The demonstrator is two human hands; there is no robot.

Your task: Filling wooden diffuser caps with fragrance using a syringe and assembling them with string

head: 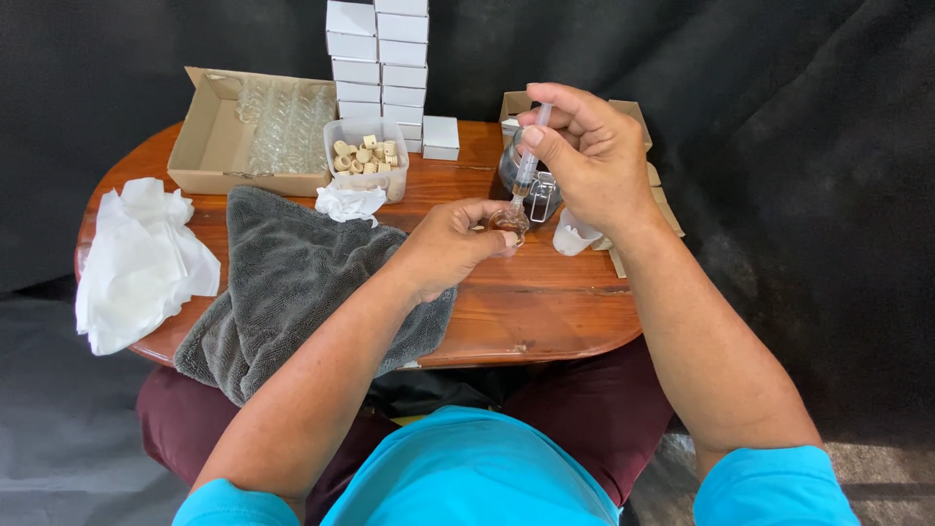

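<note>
Head view: right hand (594,161) pinches syringe (527,168) upright, tip in small glass bottle (509,221) gripped by closed left hand (450,244), just right of grey towel (292,282). Keep bottle steady, press plunger slowly.

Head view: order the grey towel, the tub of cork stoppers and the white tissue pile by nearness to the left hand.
From the left hand:
1. Grey towel, directly beside it on the left, passing under the wrist.
2. Tub of cork stoppers, behind it towards the boxes.
3. White tissue pile, at the table's far left edge.
</note>
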